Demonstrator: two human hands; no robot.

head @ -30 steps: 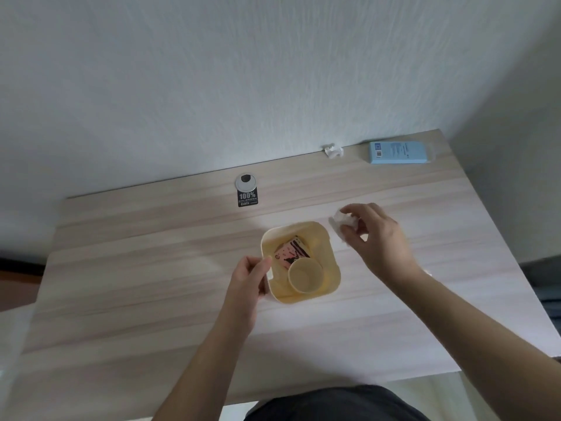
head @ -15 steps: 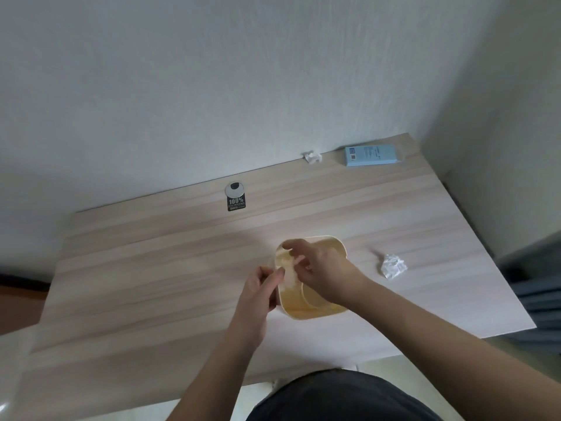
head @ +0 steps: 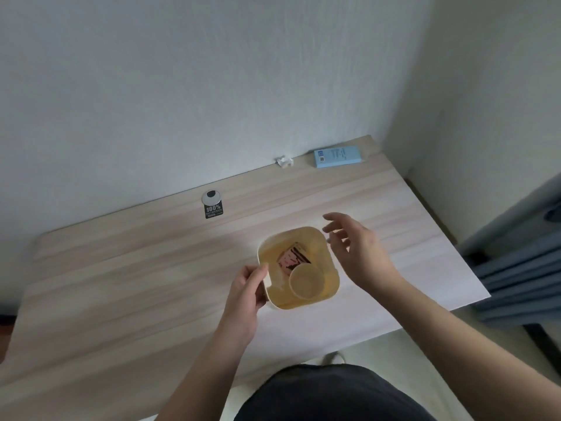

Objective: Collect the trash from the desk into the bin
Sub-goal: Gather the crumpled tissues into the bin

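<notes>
A small cream-yellow bin (head: 329, 294) stands on the wooden desk (head: 136, 268). Inside it lie a pink and black wrapper (head: 292, 258) and a round paper cup (head: 306, 283). My left hand (head: 247, 288) grips the bin's left rim. Just right of the bin hovers my right hand (head: 356, 252), fingers spread and holding nothing. A small crumpled white scrap (head: 284, 161) lies at the desk's back edge by the wall.
A light blue box (head: 337, 156) lies at the back right corner of the desk. A black tag with a round grey disc (head: 213, 205) sits at the back middle. A white wall runs behind the desk, and a blue curtain (head: 522, 268) hangs off the right edge.
My right hand carried a crumpled paper to the bin, then came out to the right with nothing in it. It now covers the spot where another crumpled paper lay. My left hand stays on the rim.
</notes>
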